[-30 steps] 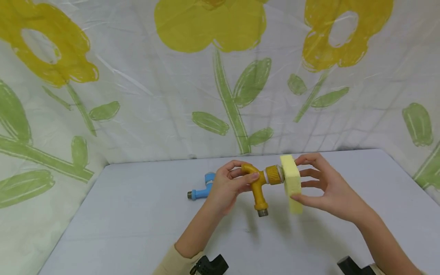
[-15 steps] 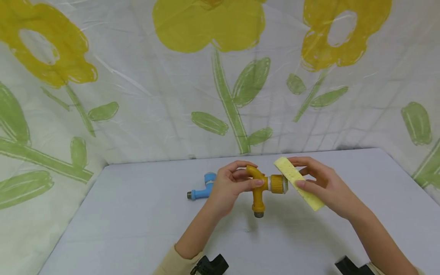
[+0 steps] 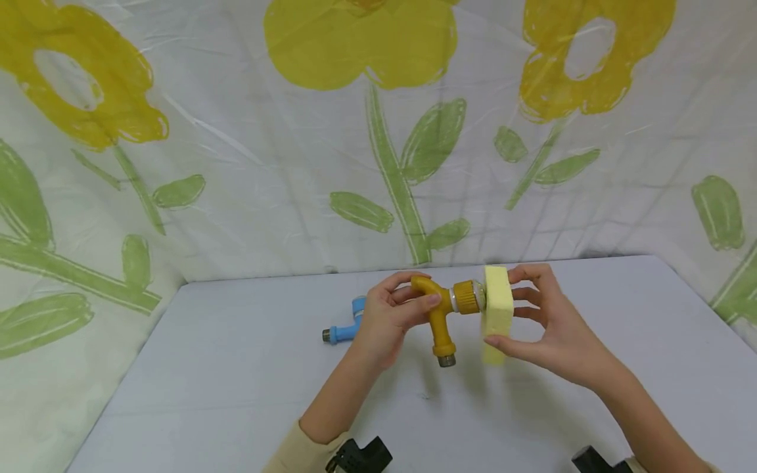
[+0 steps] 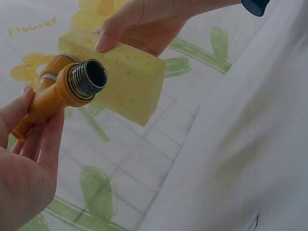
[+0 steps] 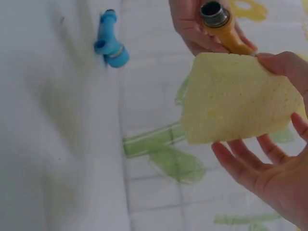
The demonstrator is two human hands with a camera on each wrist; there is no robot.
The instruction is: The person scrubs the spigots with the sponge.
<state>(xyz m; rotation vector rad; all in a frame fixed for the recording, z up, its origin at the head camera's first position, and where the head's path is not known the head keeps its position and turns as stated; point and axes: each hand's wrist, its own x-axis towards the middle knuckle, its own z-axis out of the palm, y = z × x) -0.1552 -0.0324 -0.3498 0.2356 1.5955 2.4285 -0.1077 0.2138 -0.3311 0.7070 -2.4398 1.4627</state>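
Note:
My left hand [image 3: 387, 322] grips a yellow plastic tap [image 3: 440, 322] by its curved spout, up off the table. The tap's threaded metal inlet [image 4: 95, 74] points toward the camera in the left wrist view. To its right, my right hand [image 3: 556, 335] pinches a pale yellow sponge [image 3: 498, 302] between thumb and fingers. In the head view the sponge stands upright at the tap's ribbed collar end and seems to touch it. The right wrist view shows the sponge's broad face [image 5: 236, 101], with the thumb at its top edge and fingertips along its lower edge.
A blue tap [image 3: 342, 334] lies on the white table [image 3: 207, 368], partly behind my left hand. The same blue tap [image 5: 110, 41] shows whole in the right wrist view. Behind the table hangs a white sheet [image 3: 266, 217] painted with yellow flowers.
Half a second ago the sponge was slanted across the tap's end; now it stands upright, as it did a second ago. The yellow tap has tilted and shifted slightly left.

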